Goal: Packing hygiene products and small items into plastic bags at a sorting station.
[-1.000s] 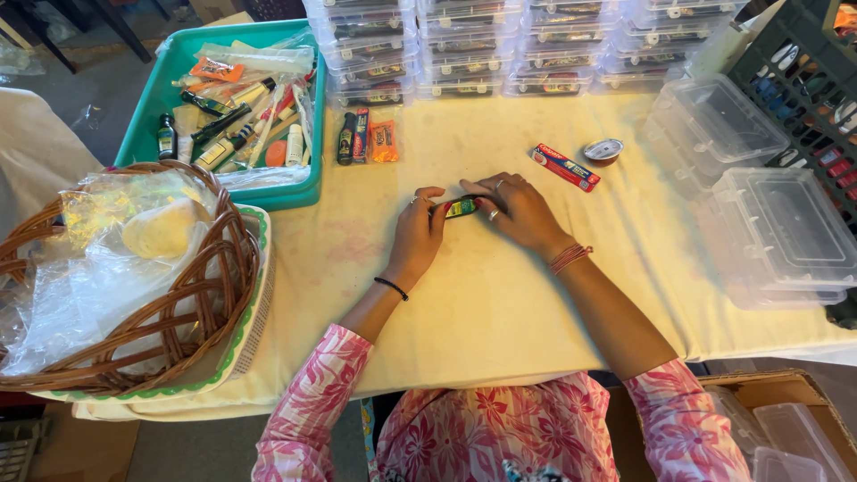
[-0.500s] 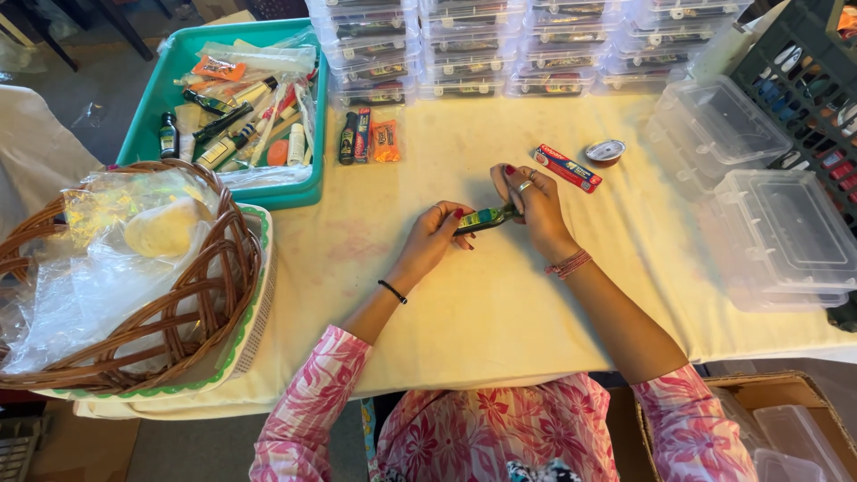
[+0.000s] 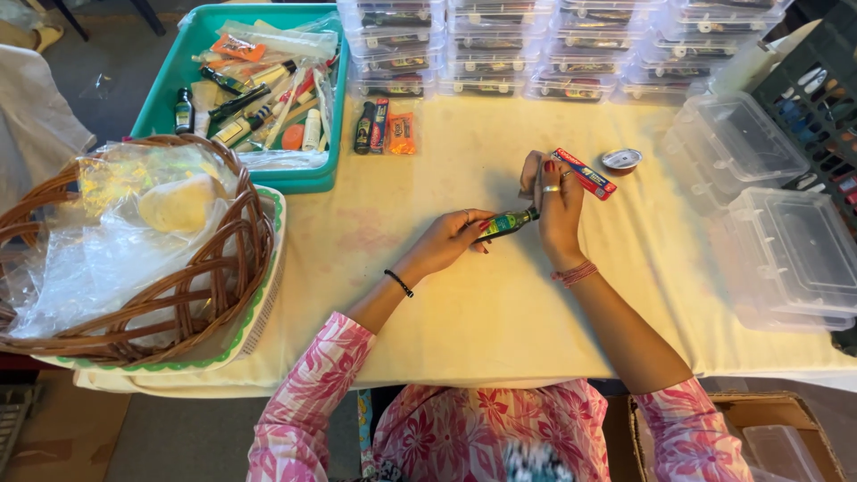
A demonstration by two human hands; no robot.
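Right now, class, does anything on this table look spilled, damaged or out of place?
Nothing looks spilled or broken. The teal tray holds a jumbled heap, and the yellow cloth shows a faint pink stain. Both hands hold a small green bottle.

Wicker basket [image 3: 134, 295] (plastic-lined), teal tray [image 3: 183, 67], clear lidded boxes [image 3: 745, 143]

Both forearms reach forward and meet mid-desk. The left hand [image 3: 451, 241] lies low, palm down, fingers [image 3: 482, 225] pinched together at the tips. The right hand [image 3: 555, 201] stands upright, wrist bent, fingers curled closed, just beside the left fingertips.
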